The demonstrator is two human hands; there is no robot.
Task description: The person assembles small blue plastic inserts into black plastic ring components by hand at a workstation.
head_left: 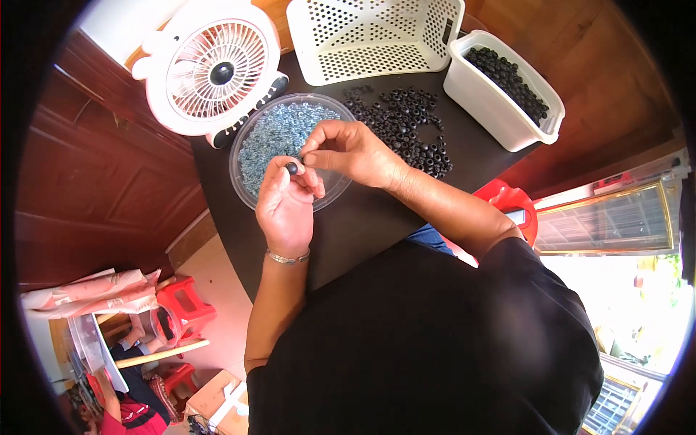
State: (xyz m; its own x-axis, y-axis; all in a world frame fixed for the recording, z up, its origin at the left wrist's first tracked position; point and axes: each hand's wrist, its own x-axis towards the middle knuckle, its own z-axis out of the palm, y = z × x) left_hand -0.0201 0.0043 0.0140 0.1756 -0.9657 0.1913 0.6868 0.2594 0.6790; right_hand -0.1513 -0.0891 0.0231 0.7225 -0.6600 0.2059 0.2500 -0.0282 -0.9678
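My left hand (284, 212), palm up with a bracelet at its wrist, is closed on a small round black piece (291, 168) at its fingertips. Right beside it, the thumb and forefinger of my right hand (357, 156) are pinched together. Whatever they hold is too small to make out. Both hands are over the near side of a round clear tub (237, 156), which holds many tiny bluish see-through pieces (279, 134). To the right of the tub, a loose spread of round black pieces (406, 119) lies on the dark table (348, 239).
A pink-and-white fan (221, 72) stands at the far left. Behind the black pieces is a white perforated basket (370, 67). A white bin (478, 109) of black pieces stands at the right. Red stools (185, 308) and another person (134, 417) are at lower left.
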